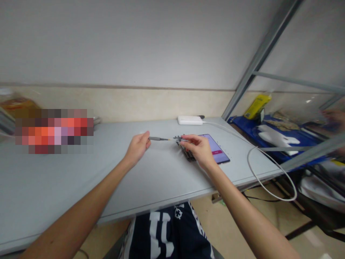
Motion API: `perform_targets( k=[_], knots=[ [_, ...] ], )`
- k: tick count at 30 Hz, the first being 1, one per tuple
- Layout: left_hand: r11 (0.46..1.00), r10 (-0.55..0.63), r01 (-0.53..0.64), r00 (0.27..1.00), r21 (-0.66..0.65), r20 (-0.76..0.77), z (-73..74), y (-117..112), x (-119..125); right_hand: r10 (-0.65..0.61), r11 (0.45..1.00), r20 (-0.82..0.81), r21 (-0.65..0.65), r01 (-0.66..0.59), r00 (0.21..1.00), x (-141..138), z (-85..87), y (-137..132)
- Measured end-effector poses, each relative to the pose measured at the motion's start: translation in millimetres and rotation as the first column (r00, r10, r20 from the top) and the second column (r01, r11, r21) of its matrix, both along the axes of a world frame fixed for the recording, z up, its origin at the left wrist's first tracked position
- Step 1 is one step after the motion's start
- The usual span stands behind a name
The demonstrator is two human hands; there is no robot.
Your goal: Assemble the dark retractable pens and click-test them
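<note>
My left hand (138, 148) is closed around one end of a slim screwdriver-like tool (159, 139) with a grey handle. Its thin shaft points right, held level above the table. My right hand (198, 146) pinches a small, thin metallic piece at the far end of the shaft; whether the two are joined is too small to tell. Below and just left of the right hand lies a dark rack-like object (188, 154) with several small pieces, partly hidden by the fingers. A tablet or large phone (219, 155) with a lit screen lies to the right, partly covered by the hand.
The grey table (156, 180) runs along the wall. At its back lies a white power strip or adapter (190, 120), its white cable (249, 144) looping over the right edge. A metal frame post (250, 79) rises at right, beside a blue surface (239, 126) with a yellow packet (257, 107).
</note>
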State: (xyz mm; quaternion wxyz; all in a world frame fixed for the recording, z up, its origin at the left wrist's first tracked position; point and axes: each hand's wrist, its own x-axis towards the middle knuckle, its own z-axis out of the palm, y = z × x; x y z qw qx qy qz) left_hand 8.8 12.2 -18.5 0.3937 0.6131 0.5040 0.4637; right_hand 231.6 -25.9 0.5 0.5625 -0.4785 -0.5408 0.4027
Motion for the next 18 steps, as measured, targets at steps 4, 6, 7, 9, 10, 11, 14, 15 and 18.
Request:
perform_targets(
  k=[4, 6, 7, 9, 10, 11, 14, 15, 18],
  knots=[
    [0.997, -0.032, 0.037, 0.996, 0.071, -0.078, -2.5, 1.0, 0.6, 0.003, 0.998, -0.036, -0.065, -0.005, 0.999, -2.7, -0.9, -4.3],
    [0.994, -0.053, 0.063, 0.993, 0.093, -0.107, -2.9, 0.7, 0.6, -0.001, 0.996, -0.06, -0.088, -0.004, 0.998, -4.8, -1.6, -6.8],
    [0.992, -0.06, 0.071, 0.993, 0.1, -0.104, -2.8, 0.3, 0.7, 0.001, 0.995, -0.061, -0.095, -0.006, 0.998, -5.8, -1.9, -8.1],
    [0.99, -0.081, 0.089, 0.993, 0.111, -0.08, -2.3, -0.9, 1.2, 0.016, 0.993, -0.036, -0.115, -0.02, 0.999, -7.6, -2.7, -10.2],
    [0.988, -0.092, 0.099, 0.994, 0.119, -0.065, -1.9, -1.5, 1.7, 0.023, 0.991, -0.019, -0.133, -0.025, 1.0, -8.4, -3.2, -10.9],
    [0.986, -0.103, 0.109, 0.993, 0.126, -0.048, -1.6, -2.1, 2.3, 0.025, 0.988, -0.002, -0.152, -0.025, 1.0, -9.0, -3.7, -11.3],
    [0.984, -0.139, 0.133, 0.99, 0.117, 0.038, -0.8, -2.9, 4.4, 0.002, 0.981, 0.035, -0.192, 0.005, 0.999, -9.7, -5.2, -10.5],
    [0.986, -0.141, 0.133, 0.987, 0.102, 0.079, -0.8, -2.7, 4.8, -0.001, 0.979, 0.042, -0.202, 0.01, 0.999, -9.5, -5.7, -9.7],
    [0.993, -0.116, 0.111, 0.969, 0.034, 0.22, -1.4, -0.7, 4.4, 0.014, 0.978, 0.063, -0.207, -0.001, 0.998, -7.0, -6.0, -7.1]
  ],
)
